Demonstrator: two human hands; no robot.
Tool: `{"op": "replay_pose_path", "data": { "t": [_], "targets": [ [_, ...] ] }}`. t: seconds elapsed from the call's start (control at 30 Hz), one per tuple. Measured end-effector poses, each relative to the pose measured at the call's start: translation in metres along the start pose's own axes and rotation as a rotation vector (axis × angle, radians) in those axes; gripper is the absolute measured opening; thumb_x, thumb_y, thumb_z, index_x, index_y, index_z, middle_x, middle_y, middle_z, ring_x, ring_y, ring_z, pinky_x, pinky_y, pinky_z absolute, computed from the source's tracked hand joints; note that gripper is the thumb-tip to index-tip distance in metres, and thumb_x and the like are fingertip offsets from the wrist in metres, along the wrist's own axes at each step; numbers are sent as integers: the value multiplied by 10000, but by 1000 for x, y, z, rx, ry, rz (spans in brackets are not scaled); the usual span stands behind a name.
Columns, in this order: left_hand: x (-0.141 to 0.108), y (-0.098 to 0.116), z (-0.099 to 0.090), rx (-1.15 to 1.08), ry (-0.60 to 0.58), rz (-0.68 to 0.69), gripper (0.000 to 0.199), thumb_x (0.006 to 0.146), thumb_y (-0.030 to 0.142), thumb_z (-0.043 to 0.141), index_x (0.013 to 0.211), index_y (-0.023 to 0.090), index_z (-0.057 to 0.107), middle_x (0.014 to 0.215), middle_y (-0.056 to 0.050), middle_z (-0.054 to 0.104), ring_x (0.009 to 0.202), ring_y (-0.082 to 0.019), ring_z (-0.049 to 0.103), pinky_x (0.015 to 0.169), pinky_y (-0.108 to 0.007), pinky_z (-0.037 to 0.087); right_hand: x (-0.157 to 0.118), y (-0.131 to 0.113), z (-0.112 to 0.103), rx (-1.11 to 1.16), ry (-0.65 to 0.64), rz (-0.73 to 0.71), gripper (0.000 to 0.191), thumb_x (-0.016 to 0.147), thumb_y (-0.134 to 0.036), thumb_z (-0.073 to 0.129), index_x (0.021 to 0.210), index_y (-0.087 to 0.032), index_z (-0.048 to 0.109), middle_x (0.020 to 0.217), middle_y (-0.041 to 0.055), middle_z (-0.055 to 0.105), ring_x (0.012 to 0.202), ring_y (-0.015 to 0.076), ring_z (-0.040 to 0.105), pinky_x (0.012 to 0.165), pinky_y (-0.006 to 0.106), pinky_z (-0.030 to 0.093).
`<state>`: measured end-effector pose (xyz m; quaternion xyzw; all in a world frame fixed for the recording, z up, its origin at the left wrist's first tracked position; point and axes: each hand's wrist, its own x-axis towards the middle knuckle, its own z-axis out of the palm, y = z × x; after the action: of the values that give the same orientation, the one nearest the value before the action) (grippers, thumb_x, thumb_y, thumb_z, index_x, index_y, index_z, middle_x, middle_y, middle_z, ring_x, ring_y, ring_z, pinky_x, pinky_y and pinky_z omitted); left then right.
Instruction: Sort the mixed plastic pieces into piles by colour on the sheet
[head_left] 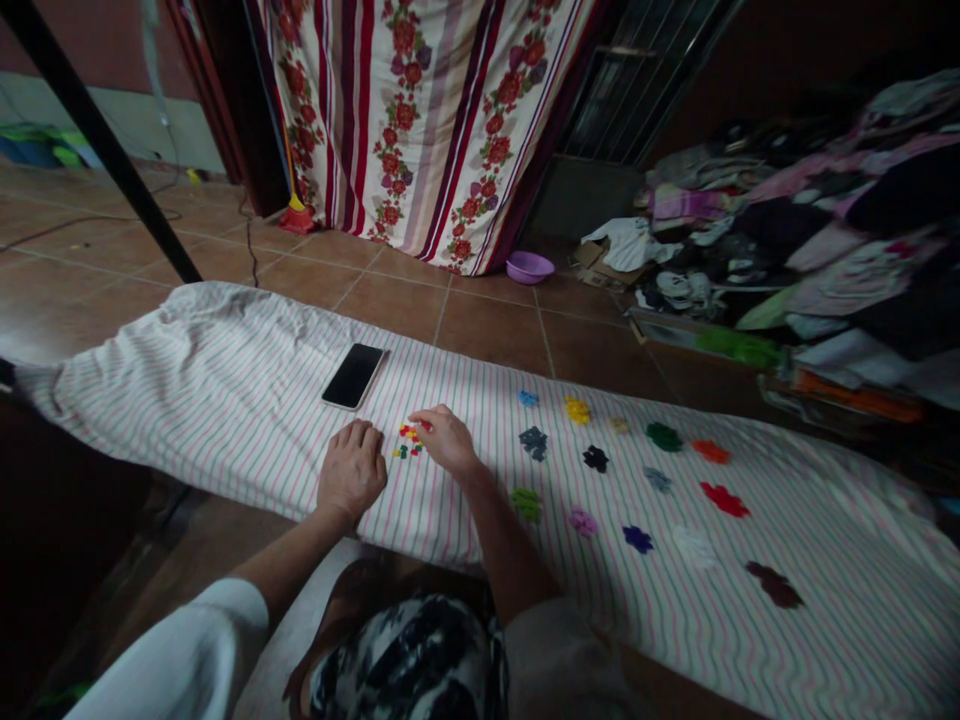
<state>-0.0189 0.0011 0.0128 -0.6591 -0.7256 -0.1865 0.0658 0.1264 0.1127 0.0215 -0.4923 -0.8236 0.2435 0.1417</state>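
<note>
My left hand (352,468) rests palm down on a striped cloth (247,400), its fingers lying on the fabric with nothing visible in them. Just right of it is a small cluster of tiny red, yellow and green pieces (408,450). Over the right edge of that cluster, my right hand (448,438) is closed in a pinch, with a small red piece (425,425) at its fingertips. The pieces are too small for me to make out their kind. A phone with a dark screen (354,376) lies beyond my left hand.
Sorted piles spread rightward on the cloth, among them a yellow pile (577,409), a black pile (595,458), a red pile (724,499) and a brown pile (774,584). A purple basin (529,267) and heaped clothes (817,220) stand beyond, near a flowered curtain (420,120).
</note>
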Motion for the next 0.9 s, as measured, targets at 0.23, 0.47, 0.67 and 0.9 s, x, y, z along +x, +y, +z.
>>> {"op": "replay_pose_path", "data": {
  "t": [0.23,0.47,0.67,0.9],
  "targets": [
    [-1,-1,3,-4,27,13,160,809,164,478,947,190,553,1073,-100,602,1077,-268,531,930,-411,432,2,2,2,8,-10,-24,240,881,-249,540,1003,-292,742,1013,22,639,902,148,615,776,238,429],
    [0,-1,2,-10,39,20,160,805,170,480,947,191,552,1073,-103,601,1082,-272,529,924,-414,438,5,4,8,97,84,-66,202,854,-205,556,940,-243,735,968,36,654,862,156,625,786,255,452],
    [-1,-1,2,-14,36,23,166,800,166,483,949,185,555,1063,-105,604,1071,-269,530,919,-415,441,10,9,18,315,159,-55,218,809,-148,529,899,-239,706,891,13,686,805,156,647,774,276,492],
    [0,0,2,-8,43,18,165,802,165,484,947,188,559,1083,-107,607,1080,-269,532,927,-411,440,15,24,25,654,225,52,135,819,-301,563,882,-238,664,810,-2,689,769,159,669,705,279,536]
  ]
}}
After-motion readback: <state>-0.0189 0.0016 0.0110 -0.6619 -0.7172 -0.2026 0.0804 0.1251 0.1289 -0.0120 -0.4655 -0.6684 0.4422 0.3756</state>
